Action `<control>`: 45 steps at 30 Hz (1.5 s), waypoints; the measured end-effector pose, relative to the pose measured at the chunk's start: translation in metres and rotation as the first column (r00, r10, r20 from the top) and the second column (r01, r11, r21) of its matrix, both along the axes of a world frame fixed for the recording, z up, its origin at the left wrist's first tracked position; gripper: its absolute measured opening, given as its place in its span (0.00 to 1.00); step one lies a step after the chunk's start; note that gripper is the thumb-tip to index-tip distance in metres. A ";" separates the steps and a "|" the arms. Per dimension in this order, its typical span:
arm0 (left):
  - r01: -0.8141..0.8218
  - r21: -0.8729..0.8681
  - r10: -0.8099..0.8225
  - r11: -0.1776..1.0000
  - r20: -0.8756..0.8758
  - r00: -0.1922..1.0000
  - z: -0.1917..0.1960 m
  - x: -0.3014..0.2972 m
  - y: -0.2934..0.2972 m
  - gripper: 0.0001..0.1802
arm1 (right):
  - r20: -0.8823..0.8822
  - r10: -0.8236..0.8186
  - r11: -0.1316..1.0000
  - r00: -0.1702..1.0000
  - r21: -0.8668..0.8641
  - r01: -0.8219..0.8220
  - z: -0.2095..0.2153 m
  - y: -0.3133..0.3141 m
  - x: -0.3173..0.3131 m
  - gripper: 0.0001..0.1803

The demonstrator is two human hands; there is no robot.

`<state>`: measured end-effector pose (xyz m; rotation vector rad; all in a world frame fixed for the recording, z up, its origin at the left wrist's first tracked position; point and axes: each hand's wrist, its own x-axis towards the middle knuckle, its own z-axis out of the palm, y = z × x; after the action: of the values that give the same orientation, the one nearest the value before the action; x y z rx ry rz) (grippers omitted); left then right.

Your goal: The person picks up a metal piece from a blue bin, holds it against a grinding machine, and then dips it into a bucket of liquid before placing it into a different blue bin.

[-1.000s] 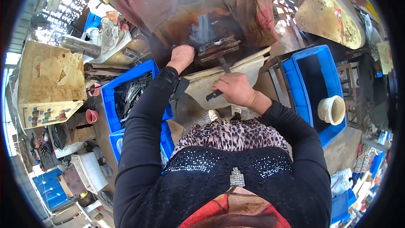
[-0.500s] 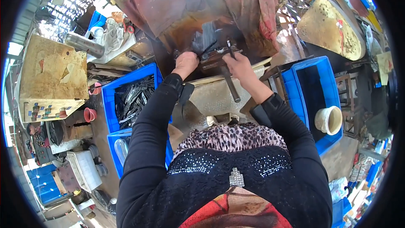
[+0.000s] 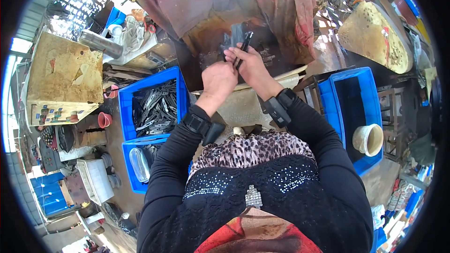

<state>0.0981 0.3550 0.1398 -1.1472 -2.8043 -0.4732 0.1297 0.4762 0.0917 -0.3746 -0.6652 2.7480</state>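
My two hands are together at the mouth of a cloth-draped machine with a dark, stained recess. In my right hand [image 3: 252, 68] is a dark, slim metal piece [image 3: 244, 43], gripped by the thumb and fingers and tilted up and slightly to the right; its exact kind cannot be made out. My left hand [image 3: 219, 80] is closed right beside it, at the piece's lower end, and whatever its fingers hold is hidden. Just beyond my hands a greyish, wet-looking patch [image 3: 237, 33] shows inside the recess.
Reddish-brown cloth [image 3: 225, 0] hangs over the machine. At left, a blue crate [image 3: 125, 112] holds many dark metal strips [image 3: 159, 107]; another blue crate [image 3: 129, 171] sits nearer. At right, a blue bin [image 3: 328, 98] has a pale bucket [image 3: 361, 140] at its near end. A worn cabinet [image 3: 65, 72] stands far left.
My hands were apart at the recess and have come together. My right hand has moved left with the dark piece now raised; my left hand has moved right and nearer to me.
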 end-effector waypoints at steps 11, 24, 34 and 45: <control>-0.337 0.271 -0.089 0.902 0.878 0.470 0.033 -0.031 -0.036 0.17 | 0.031 0.061 0.971 0.998 0.230 -0.067 0.013 0.031 0.041 0.14; -0.099 0.380 -0.199 0.920 0.667 0.718 -0.103 -0.098 0.012 0.20 | 0.521 0.057 0.632 0.852 0.642 -0.435 0.037 0.046 0.123 0.12; 0.285 0.273 -0.381 0.919 0.431 0.818 -0.101 -0.109 0.011 0.22 | 0.415 0.173 0.382 0.893 0.807 -0.449 0.040 0.033 0.155 0.15; 0.551 0.086 -0.552 0.830 -0.012 0.834 -0.100 -0.105 0.016 0.22 | 0.357 0.175 -0.234 0.918 0.920 -0.313 0.043 0.024 0.167 0.19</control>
<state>-0.0067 0.3707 0.0402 -1.9402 -2.3855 -0.6281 0.2967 0.5001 0.1343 0.0997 -2.8459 1.3782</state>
